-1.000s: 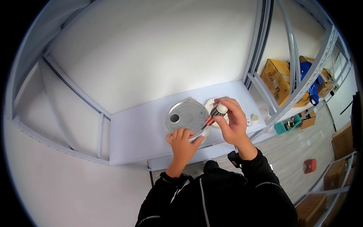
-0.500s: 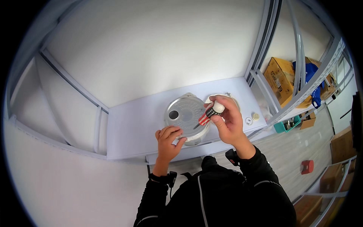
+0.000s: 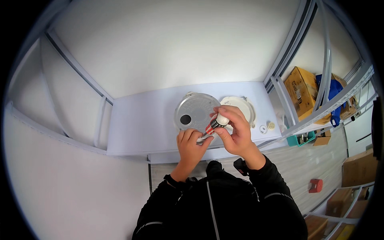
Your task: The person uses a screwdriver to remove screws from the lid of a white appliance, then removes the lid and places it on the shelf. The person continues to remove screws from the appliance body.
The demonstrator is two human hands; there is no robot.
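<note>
A screwdriver (image 3: 210, 128) with a red, white and black handle and a white end is gripped in my right hand (image 3: 239, 134). It slants down to the left, and its tip comes close to the fingers of my left hand (image 3: 191, 146). That hand curls over the near rim of a round silver lid (image 3: 200, 106), which has a dark round spot at its left. My hands partly hide the lid's near right edge and the screwdriver's tip, so contact there cannot be made out.
Right of the lid lies a round white dish-like part (image 3: 236, 103). Two small round pieces, one white (image 3: 263, 129) and one cream (image 3: 271, 125), sit near the right end of the white table (image 3: 136, 124). Metal shelving with a cardboard box (image 3: 303, 94) stands to the right; a red stool (image 3: 315, 185) is on the floor.
My left hand has shifted right along the lid's near rim. The screwdriver has come from over the lid's face to the near rim beside it. The view has shifted slightly.
</note>
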